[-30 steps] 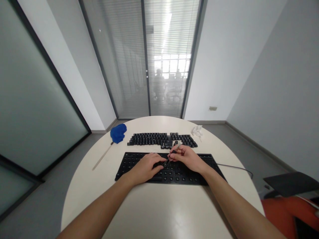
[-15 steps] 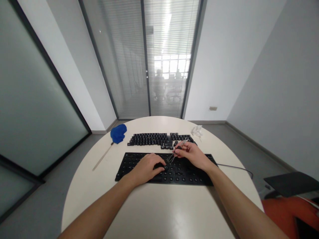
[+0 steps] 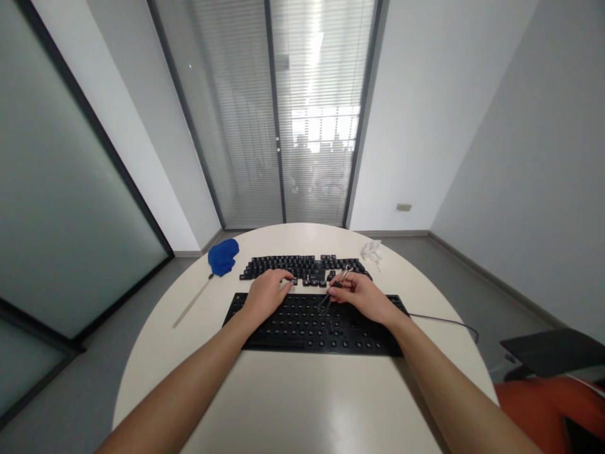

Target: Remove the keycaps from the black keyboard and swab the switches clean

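A black keyboard (image 3: 302, 328) lies across the table in front of me, with many of its key positions bare of caps. My left hand (image 3: 268, 293) is over the keyboard's back edge, its thumb and fingertips pinching a small black keycap (image 3: 293, 281). That keycap is beside the rows of loose keycaps (image 3: 283, 263) laid out behind the keyboard. In my right hand (image 3: 357, 291) is a wire keycap puller (image 3: 325, 306); its wire loops hang down over the keyboard's middle, and its dark handle is between my fingers.
A blue cloth (image 3: 223, 257) and a thin pale stick (image 3: 193, 304) lie at the table's left. Crumpled white material (image 3: 371, 251) is at the back right. A cable (image 3: 444, 318) runs off to the right, where a red and black chair (image 3: 543, 403) stands.
My left hand has moved away from me, off the keyboard's middle to the loose keycaps, carrying a keycap. My right hand stays nearly in place with the puller.
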`<state>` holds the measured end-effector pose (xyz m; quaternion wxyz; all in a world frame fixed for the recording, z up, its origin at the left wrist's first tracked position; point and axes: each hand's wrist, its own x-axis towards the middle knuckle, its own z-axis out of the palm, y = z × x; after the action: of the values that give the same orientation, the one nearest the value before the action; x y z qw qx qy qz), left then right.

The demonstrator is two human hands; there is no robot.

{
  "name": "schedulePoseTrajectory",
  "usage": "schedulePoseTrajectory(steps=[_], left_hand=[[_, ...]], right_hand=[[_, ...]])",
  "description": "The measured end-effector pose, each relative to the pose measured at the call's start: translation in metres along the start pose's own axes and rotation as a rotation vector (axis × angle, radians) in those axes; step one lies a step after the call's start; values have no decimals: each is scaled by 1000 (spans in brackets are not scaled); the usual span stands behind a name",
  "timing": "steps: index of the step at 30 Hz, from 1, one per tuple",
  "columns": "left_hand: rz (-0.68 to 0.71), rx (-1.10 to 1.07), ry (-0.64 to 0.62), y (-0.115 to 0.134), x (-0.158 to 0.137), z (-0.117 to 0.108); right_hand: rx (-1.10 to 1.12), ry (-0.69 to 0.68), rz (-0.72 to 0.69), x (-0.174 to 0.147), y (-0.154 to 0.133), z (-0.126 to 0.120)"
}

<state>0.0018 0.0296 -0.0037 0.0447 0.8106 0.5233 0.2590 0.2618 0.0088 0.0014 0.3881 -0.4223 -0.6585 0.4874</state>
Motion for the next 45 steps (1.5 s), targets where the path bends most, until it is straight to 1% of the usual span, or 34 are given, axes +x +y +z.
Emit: schedulePoseTrajectory(steps=[4, 7, 16, 21, 25, 29, 32, 34, 36, 37, 41, 43, 45], left_hand=[[-42, 111, -94, 0, 15, 11], [-74, 149, -126, 3, 21, 17], [-102, 125, -153, 7, 25, 22], [-82, 109, -155, 9, 25, 20], [-56, 69, -126, 8, 21, 15], [-67, -11, -29, 7, 10, 1], [-90, -151, 65, 8, -6, -11], [-69, -262, 140, 9, -19, -19], [-34, -355, 160, 10, -31, -26], [-28, -383, 154, 10, -37, -29], [30, -453, 23, 9, -48, -37], [72, -454, -38, 5, -48, -39], [101, -442, -68, 0, -46, -39]], right_hand=[[1, -9, 8, 0, 0, 0], [-1, -12, 8, 0, -1, -1], [-18, -15, -1, 0, 3, -2], [-56, -42, -34, -2, 2, 0], [-87, -60, -47, -6, -4, 3], [-118, -80, -62, -9, -11, 11], [-191, -84, -95, -11, -14, 21], [-231, -115, -104, -12, -15, 29], [-274, -161, -104, -12, -17, 38], [-308, -182, -107, -12, -19, 42], [-475, -208, -201, -12, -28, 55], [-530, -202, -241, -12, -32, 58], [-575, -170, -241, -11, -33, 59]])
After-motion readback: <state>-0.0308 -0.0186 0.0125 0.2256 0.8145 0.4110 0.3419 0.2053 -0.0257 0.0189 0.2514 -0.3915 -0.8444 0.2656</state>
